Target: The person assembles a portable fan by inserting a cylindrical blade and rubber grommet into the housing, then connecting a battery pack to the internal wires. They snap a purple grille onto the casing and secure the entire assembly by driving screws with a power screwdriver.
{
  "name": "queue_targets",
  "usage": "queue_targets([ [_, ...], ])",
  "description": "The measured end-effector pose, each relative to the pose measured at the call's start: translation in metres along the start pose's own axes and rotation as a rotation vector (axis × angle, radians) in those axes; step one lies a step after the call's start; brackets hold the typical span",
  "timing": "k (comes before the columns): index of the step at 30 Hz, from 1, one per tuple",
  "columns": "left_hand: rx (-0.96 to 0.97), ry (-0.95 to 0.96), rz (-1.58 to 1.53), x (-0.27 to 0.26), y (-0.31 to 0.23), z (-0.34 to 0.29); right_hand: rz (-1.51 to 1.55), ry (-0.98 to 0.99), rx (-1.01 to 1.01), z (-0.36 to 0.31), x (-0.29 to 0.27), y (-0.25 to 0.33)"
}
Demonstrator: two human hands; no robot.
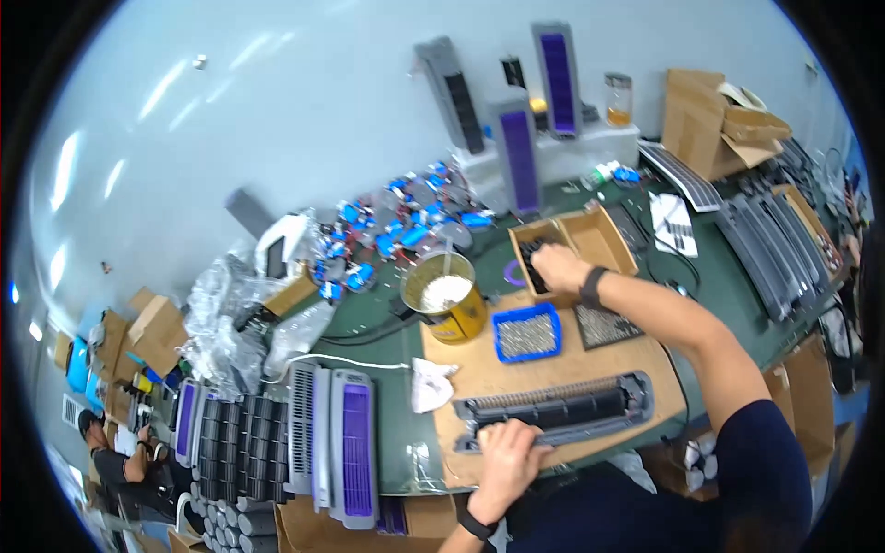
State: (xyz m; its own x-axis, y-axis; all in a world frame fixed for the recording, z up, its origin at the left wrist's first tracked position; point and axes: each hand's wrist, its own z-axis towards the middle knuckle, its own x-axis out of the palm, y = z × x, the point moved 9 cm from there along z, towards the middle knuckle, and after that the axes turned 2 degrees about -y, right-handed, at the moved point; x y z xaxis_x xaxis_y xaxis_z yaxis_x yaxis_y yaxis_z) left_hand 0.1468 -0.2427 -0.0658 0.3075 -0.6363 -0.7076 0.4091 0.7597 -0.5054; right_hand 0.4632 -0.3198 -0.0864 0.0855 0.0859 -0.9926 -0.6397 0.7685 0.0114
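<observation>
Green bench (pixel 398 433), pale wall (pixel 323 111) behind. Head view: grey housing (pixel 590 405) lies on your wooden board (pixel 479 373). Your left hand (pixel 507 459) curls over its near-left edge; can't tell if gripping. Your right hand (pixel 558 267), fingers bunched, is in the divided box's (pixel 597 238) left compartment, beyond the blue tray (pixel 531 357); contents of grip hidden.

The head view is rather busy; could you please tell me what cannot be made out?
In the head view:
Right hand: its grip, hidden by the hand itself.
Grey housing: the part beneath the left hand.
Pieces in the blue tray: too small to identify.
</observation>
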Motion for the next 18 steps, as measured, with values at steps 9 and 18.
queue_targets([
  [9,-0.312,-0.273,-0.407,-0.027,0.021,-0.001,0.580,-0.341,-0.334,-0.057,-0.104,0.088],
  [18,-0.745,-0.197,-1.075,-0.019,0.050,-0.011,0.851,-0.269,-0.765,-0.169,-0.126,0.189],
])
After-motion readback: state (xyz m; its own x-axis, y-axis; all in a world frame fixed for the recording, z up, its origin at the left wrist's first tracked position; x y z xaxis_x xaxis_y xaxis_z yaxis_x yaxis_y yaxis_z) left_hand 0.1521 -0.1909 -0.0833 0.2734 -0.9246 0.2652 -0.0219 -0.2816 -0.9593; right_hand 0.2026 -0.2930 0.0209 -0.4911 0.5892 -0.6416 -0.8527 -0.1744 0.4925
